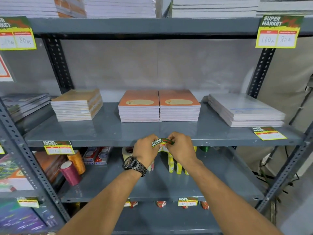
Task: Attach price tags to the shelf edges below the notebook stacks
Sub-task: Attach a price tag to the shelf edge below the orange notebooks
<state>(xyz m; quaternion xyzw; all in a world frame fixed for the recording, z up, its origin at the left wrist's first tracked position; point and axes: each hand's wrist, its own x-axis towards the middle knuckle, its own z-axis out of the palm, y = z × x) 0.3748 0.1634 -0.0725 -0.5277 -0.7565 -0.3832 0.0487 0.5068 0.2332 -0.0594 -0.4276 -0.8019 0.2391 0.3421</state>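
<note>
A green and yellow "Super Market" price tag (pixel 163 142) is pinched between my left hand (pixel 145 150) and my right hand (pixel 182 148), bowed upward, right at the front edge of the grey middle shelf (pixel 105 143). Two orange-covered notebook stacks (pixel 159 107) stand side by side directly above it. A tan-covered stack (pixel 77 105) lies further left, with a tag (pixel 58 147) stuck on the shelf edge below it. Over on the right a white notebook stack (pixel 245 110) has a tag (pixel 269 133) lying flat on the shelf in front of it.
The lower shelf holds ribbon spools (pixel 72 167), small boxes (pixel 97 156), a tape roll (pixel 127 151) and yellow bottles (pixel 174 165). Perforated grey uprights (pixel 260 72) frame the bay. Larger tags (pixel 279 32) hang from the top shelf edge, under tall paper stacks. Cables hang at the right.
</note>
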